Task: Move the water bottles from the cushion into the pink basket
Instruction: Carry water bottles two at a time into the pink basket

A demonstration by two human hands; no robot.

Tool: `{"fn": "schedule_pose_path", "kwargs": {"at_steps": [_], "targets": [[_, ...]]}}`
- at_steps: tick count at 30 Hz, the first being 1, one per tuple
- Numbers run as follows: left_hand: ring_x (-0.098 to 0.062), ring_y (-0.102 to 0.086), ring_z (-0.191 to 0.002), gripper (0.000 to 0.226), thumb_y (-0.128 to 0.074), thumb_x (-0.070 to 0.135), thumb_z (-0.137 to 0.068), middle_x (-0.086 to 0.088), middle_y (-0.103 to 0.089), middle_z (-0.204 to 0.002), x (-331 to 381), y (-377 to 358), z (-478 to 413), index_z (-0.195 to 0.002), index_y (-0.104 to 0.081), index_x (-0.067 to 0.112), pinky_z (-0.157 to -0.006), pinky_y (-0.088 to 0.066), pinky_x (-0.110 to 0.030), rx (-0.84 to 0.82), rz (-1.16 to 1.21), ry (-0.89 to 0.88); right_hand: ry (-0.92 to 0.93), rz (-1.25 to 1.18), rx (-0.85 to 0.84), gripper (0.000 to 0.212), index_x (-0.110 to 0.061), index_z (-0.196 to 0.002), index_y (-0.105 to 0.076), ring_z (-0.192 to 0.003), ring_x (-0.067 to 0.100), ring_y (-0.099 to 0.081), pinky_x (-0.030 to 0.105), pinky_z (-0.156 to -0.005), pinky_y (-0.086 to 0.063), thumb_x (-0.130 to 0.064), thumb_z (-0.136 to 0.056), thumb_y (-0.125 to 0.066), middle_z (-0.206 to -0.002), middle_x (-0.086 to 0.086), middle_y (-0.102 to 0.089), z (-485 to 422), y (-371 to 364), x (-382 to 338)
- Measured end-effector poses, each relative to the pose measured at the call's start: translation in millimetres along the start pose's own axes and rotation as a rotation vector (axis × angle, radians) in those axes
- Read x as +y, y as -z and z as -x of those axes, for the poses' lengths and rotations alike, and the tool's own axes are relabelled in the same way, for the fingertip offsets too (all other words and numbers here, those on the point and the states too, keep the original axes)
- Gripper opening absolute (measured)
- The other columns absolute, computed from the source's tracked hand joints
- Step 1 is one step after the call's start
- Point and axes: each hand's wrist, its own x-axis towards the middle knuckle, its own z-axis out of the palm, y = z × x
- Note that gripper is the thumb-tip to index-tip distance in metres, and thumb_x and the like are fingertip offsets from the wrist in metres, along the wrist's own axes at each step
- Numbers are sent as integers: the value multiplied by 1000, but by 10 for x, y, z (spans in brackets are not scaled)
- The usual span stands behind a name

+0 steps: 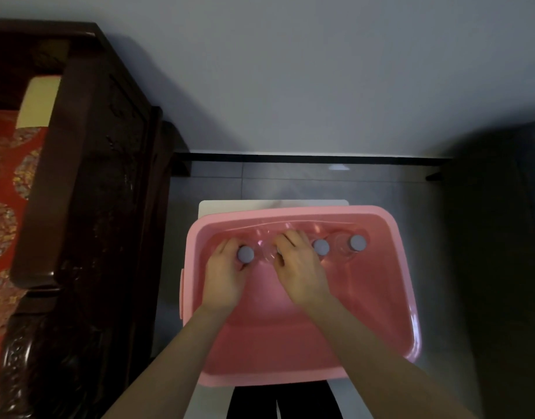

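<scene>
Clear bottles (342, 250) — grey caps (321, 247), upright.

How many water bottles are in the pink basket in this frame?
4 water bottles in a row along the pink basket's far wall: one gripped by the left hand, one mostly hidden under the gripping right hand, two free-standing to its right.

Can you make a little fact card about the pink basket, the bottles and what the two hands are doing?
basket: pink basket, on a white stand
left hand: grips the leftmost bottle
right hand: curled over the next bottle, cap hidden
free bottles: two, upright, grey caps, by the far wall
left of basket: dark wooden furniture
</scene>
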Motion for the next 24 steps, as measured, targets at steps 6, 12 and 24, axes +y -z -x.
{"fn": "schedule_pose_path", "kwargs": {"at_steps": [6, 12, 24], "targets": [[-16, -50, -72, 23, -72, 1, -69, 3, -58, -79, -19, -11, -34, -79, -56, 14, -63, -30, -17, 18, -19, 12, 59, 58, -48, 24, -3, -88, -62, -85, 34, -54, 40, -72, -46, 7, -66, -65, -89, 11, -58, -49, -21, 42], [-28, -58, -90, 26, -76, 10, -72, -9, -63, -97, -40, 53, -90, -93, -62, 8, -76, -41, -30, -122, -109, 21, -34, 30, -228, 44, -9, -117, -56, -110, 28, -47, 36, -89, -41, -3, -74, -63, -116, 7, -53, 4, 98, 81], [-17, -52, -116, 59, -80, 29, -73, -2, -59, -124, 797, 829, -178, -125, -56, 13, -97, -35, -22, -28, -9, -61, 16, 96, 82, 58, -13, -143, -40, -138, 25, -31, 38, -114, -25, -42, -93, -49, -148, 7, -41, -45, 1268, -102]]}}
